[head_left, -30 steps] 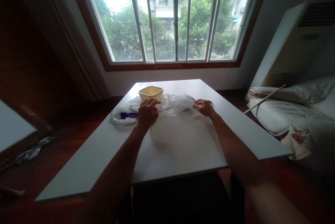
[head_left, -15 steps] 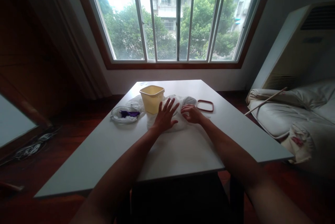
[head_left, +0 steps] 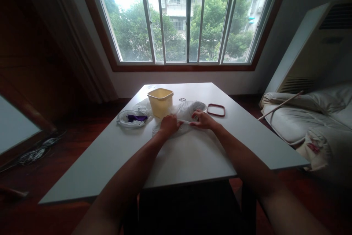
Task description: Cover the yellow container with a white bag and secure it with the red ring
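A white, thin plastic bag point(head_left: 189, 107) lies crumpled on the table in front of me. My left hand point(head_left: 169, 124) is closed around the bag's near left part, fingers curled. My right hand point(head_left: 202, 119) pinches the bag's near edge on the right, and a narrow strip of plastic is stretched between the two hands. Just behind my left hand stands a yellow plastic bin point(head_left: 160, 103), upright and without a lid. To the right of the bag lies a reddish-brown rounded square frame point(head_left: 216, 110), apart from my right hand.
On the table's left lies another clear-white plastic bag point(head_left: 132, 124) with a purple item point(head_left: 136, 118) on it. A small dark ring-like thing point(head_left: 182, 99) is behind the bag. The white table point(head_left: 189, 161) has a sofa point(head_left: 291, 117) with a stick point(head_left: 280, 106) to its right.
My left hand, earlier spread flat over the bag, has closed on the plastic. My right hand now pinches the edge, and the small dark ring-like thing shows behind the bag.
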`<action>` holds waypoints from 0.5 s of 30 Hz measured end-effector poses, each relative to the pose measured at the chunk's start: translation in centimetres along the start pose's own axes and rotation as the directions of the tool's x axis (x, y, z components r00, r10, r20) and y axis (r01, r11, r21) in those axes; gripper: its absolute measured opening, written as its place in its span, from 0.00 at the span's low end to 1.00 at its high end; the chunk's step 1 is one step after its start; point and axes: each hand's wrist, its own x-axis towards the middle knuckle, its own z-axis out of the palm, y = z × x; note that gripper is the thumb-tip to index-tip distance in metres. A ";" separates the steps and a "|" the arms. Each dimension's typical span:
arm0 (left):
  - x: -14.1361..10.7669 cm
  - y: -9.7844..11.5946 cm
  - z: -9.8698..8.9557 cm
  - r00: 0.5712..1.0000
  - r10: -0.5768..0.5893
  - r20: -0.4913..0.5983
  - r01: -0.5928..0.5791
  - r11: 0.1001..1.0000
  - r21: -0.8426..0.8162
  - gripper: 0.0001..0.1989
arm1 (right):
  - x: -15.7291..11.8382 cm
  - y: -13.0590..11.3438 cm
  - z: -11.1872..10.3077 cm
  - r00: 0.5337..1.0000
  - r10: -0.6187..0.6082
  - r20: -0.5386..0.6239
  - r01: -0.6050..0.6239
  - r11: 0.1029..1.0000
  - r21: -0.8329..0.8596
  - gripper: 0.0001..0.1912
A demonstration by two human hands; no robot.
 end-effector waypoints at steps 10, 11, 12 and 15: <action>-0.5 -0.4 -0.3 0.985 -0.174 0.001 0.172 0.977 0.126 0.30 | 0.5 0.7 1.2 0.980 0.195 -0.033 -0.198 0.965 -0.175 0.29; -0.5 -0.5 -0.3 0.987 -0.161 -0.015 0.161 0.979 0.124 0.26 | 0.5 0.7 1.2 0.978 0.201 -0.047 -0.206 0.959 -0.194 0.30; -0.6 -0.5 -0.3 0.989 -0.147 -0.030 0.150 0.982 0.116 0.23 | 0.5 0.8 1.2 0.976 0.212 -0.055 -0.219 0.953 -0.211 0.31; -0.9 -0.6 -0.3 0.994 -0.088 -0.060 0.094 0.992 0.090 0.17 | 0.6 1.2 1.0 0.963 0.258 -0.074 -0.268 0.935 -0.232 0.33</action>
